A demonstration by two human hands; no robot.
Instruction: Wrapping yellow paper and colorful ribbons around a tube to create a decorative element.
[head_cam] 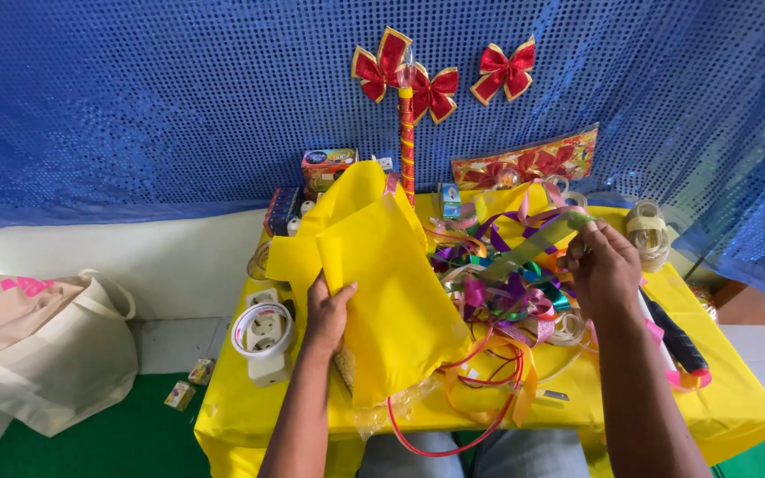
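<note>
A yellow sheet (pixel 391 292) is pinched by the left hand (pixel 328 312); a green-gold ribbon (pixel 537 243) is gripped by the right hand (pixel 604 265). Both are best kept taut above the ribbon pile (pixel 498 296).

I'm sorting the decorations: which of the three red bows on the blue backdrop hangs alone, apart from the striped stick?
The rightmost red bow. The other two bows sit at the top of the striped stick, one on each side.

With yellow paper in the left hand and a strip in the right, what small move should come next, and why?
Probably bring the right hand leftward: its greenish strip is pulled taut, apart from the yellow paper that the left hand holds upright.
</note>
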